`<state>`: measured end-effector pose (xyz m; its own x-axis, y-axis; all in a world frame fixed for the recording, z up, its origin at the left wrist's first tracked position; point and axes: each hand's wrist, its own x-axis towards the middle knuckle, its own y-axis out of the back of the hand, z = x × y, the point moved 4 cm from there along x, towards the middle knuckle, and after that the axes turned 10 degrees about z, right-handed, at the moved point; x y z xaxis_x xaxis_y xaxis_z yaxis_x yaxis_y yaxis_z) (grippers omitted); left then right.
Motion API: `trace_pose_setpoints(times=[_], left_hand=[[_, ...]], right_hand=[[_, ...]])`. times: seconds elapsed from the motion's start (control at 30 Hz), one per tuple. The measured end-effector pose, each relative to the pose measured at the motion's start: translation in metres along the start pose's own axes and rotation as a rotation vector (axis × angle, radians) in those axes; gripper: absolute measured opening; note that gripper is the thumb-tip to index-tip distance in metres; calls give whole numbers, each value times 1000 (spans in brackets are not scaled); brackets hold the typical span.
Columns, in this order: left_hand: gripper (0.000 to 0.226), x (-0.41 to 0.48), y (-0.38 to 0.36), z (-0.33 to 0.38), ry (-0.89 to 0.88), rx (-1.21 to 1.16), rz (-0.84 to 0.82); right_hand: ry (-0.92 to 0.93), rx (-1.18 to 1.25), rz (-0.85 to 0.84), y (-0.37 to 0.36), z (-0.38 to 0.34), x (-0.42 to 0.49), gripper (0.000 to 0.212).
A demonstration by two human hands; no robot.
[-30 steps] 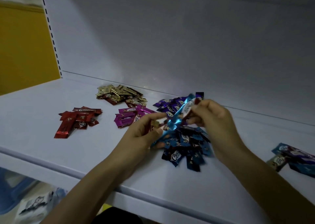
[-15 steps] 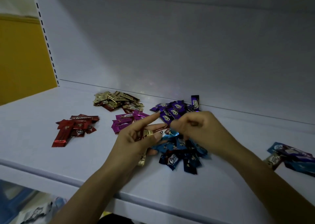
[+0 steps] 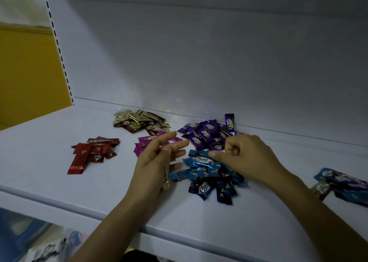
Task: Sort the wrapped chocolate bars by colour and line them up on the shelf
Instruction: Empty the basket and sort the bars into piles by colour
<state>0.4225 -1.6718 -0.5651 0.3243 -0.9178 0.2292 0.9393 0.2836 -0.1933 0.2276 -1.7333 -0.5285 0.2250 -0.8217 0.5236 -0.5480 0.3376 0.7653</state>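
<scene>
"Where were the chocolate bars?"

"They lay on the white shelf [image 3: 49, 182] in little heaps. The red pile [image 3: 93, 152] was far to the left. The gold pile [image 3: 139, 121] was behind it, near the back wall [image 3: 199, 62]. The pink pile [image 3: 142, 147] sat in the middle. The purple pile [image 3: 207, 134] touched the wall, and the blue pile [image 3: 209, 174] lay just in front of it."

"What about the hands?"

"The left hand [image 3: 157, 162] hung over the shelf, just beside the blue pile. Its top two fingers were straight, but its lower fingers held one gold bar [image 3: 165, 179] against the palm. The right hand [image 3: 245, 158] was curled like a loose fist over the blue pile, with its thumb tip by the top blue bar [image 3: 201, 160]."

"Anything else?"

"A small mixed pile [image 3: 346, 182] lay far to the right, well apart."
</scene>
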Motion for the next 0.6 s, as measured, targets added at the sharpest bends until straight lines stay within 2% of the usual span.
trace_pose_setpoints(times=[0.07,0.1,0.17,0.23,0.27,0.37,0.43,0.53,0.6], left_hand=[[33,-3,-1,4,-126,71,3],[37,-5,-2,6,-169,94,-5],[44,-8,-5,9,-238,97,-35],[48,-6,-5,13,-219,-20,-42],[49,-4,-4,14,-182,-93,-44],[50,4,7,20,-203,-108,-19],[53,6,22,25,-296,95,-45],[62,6,47,21,-517,759,-171],[68,6,58,8,-523,1107,-258]], right_hand=[[1,2,74,4,-3,2,47],[-15,105,57,4,-9,1,46],[-22,361,-97,-3,-32,-2,38],[86,452,-249,-16,-63,-6,20],[133,490,-271,-20,-77,-6,11],[74,702,-276,-26,-101,3,7],[-72,798,-279,-31,-105,10,10],[-296,838,-241,-44,-103,27,13],[-443,874,-234,-60,-107,48,13]])
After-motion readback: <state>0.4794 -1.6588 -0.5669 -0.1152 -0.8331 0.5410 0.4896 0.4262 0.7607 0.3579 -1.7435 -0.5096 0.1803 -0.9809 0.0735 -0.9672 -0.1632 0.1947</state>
